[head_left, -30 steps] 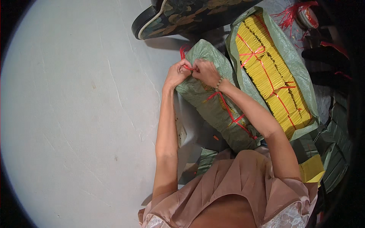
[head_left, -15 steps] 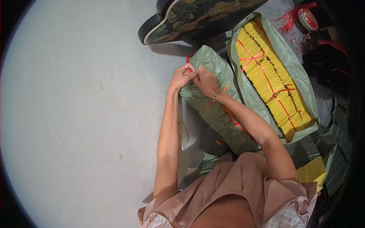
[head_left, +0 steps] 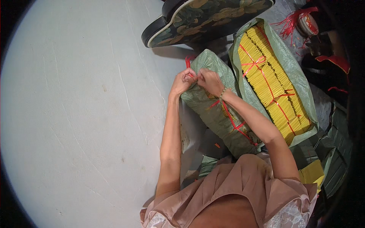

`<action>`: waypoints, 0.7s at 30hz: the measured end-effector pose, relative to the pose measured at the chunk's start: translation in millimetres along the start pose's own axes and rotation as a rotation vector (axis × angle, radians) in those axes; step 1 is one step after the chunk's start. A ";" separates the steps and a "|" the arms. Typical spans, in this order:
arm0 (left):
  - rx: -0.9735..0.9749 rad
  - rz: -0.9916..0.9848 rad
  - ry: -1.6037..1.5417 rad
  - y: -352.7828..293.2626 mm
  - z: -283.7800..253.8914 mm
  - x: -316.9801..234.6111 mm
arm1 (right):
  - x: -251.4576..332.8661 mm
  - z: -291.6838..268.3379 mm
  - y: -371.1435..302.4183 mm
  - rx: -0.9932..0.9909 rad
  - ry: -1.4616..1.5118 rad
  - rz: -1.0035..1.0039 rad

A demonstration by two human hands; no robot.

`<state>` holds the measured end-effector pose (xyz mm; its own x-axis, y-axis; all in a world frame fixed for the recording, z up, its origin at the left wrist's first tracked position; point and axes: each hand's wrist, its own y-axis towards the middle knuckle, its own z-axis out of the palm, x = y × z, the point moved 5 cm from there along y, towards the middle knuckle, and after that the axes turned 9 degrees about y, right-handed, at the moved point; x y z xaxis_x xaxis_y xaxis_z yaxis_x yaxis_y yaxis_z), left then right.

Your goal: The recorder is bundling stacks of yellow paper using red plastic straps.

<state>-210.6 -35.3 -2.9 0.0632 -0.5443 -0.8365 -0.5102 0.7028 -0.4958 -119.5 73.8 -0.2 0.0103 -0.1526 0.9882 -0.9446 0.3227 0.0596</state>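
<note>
My left hand (head_left: 182, 82) is closed at the far left corner of a green woven sack (head_left: 205, 114), pinching a thin red plastic string (head_left: 191, 75). Right beside it, my right hand (head_left: 211, 81) pinches the same string, its fingertips almost touching the left ones. The sack lies lengthwise and is laced along its top with red string (head_left: 232, 117); a little yellow shows through the gap. A tuft of red string (head_left: 188, 61) sticks out at the sack's far end. A beaded bracelet (head_left: 222, 92) circles my right wrist.
Right of it stands an open green sack (head_left: 300, 83) packed with tied yellow paper stacks (head_left: 273, 83). A dark, floral-patterned board with a pale edge (head_left: 205, 22) is at the far side. Red strings (head_left: 294, 22) hang by a round container (head_left: 307, 24). A pale wall-like surface (head_left: 83, 114) fills the left.
Both hands stay together at the sack's corner, the right wrist slightly turned and lower. More of the red lacing and the gap in the sack now show. The whole view has shifted slightly.
</note>
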 end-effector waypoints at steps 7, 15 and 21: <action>0.024 0.035 0.196 -3.3 9.4 -17.7 | -7.1 -1.5 11.1 0.118 -0.133 -0.075; -0.019 0.087 0.229 -7.1 6.5 -14.5 | -6.8 3.9 -3.2 -0.067 -0.048 0.026; -0.057 0.029 0.014 -9.1 3.4 1.2 | -2.6 8.0 -10.8 -0.196 0.036 0.117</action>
<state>-203.0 -40.8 -0.2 0.0362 -0.5306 -0.8468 -0.5594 0.6914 -0.4572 -111.9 63.3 -4.4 -0.0811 -0.0712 0.9942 -0.8585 0.5117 -0.0334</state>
